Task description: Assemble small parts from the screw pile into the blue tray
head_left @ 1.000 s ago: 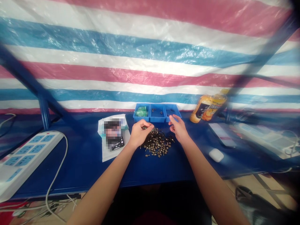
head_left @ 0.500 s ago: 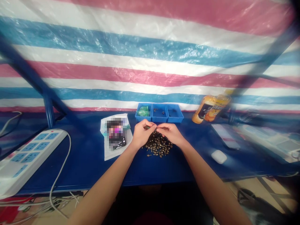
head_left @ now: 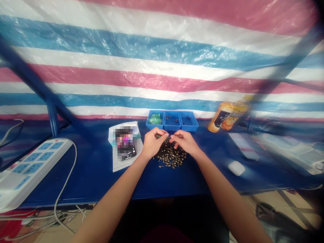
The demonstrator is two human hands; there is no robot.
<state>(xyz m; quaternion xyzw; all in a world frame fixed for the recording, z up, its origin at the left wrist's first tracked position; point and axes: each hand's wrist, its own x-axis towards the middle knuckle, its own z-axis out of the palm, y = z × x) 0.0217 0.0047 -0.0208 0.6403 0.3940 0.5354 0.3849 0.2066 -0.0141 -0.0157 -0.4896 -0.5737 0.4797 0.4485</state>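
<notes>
A heap of small brass-coloured metal parts [head_left: 171, 157] lies on the blue table [head_left: 96, 175]. Both my hands meet just above its far edge. My left hand [head_left: 152, 144] is curled, its fingertips pinched on a small greenish piece. My right hand [head_left: 186, 142] is curled too, with its fingertips pinched close to the left hand's; what it holds is too small to make out. Behind the hands stand three joined blue bins [head_left: 172, 121]: the left one holds green pieces, the middle one a few dark parts.
A phone [head_left: 126, 145] lies on white paper left of the heap. A white power strip [head_left: 27, 165] with its cable sits at the far left. Two orange bottles [head_left: 229, 116] lie at the back right, and a white earbud case [head_left: 236, 167] is on the right.
My right hand came left from the bins to meet my left hand over the heap. Since half a second ago, both hands have barely shifted.
</notes>
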